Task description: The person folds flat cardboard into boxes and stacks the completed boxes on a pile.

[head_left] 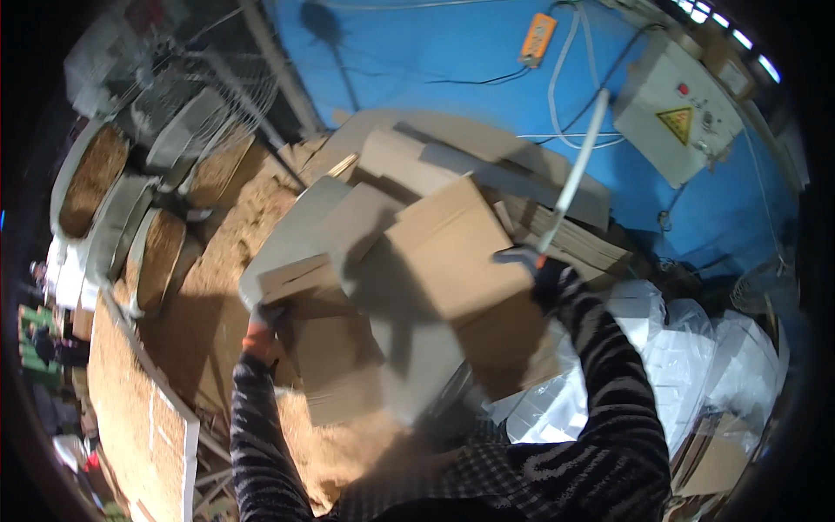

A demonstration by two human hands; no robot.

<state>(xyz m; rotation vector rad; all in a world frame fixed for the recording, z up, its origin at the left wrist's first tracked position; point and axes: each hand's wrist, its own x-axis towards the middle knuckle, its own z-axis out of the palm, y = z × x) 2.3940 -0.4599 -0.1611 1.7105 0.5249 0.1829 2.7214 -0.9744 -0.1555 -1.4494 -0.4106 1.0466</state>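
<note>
My left hand (271,320), in a glove with an orange cuff, grips the left edge of a folded brown cardboard piece (339,370). Its fingers are partly hidden by the cardboard. My right hand (537,265), in a dark glove, holds a larger brown cardboard sheet (448,248) by its right edge, with the sheet tilted. Below the creased sheet hangs a shaded flap (504,344). Between and behind the two pieces lies a grey rounded panel (404,348), which the cardboard partly covers.
Flat cardboard pieces (570,239) are stacked behind my right hand. Clear plastic-wrapped white bundles (670,348) stand at the right. Brown fibrous pads with grey edges (96,178) pile up at the left. A control box (674,109) and an orange device (537,39) are by the blue wall (409,52).
</note>
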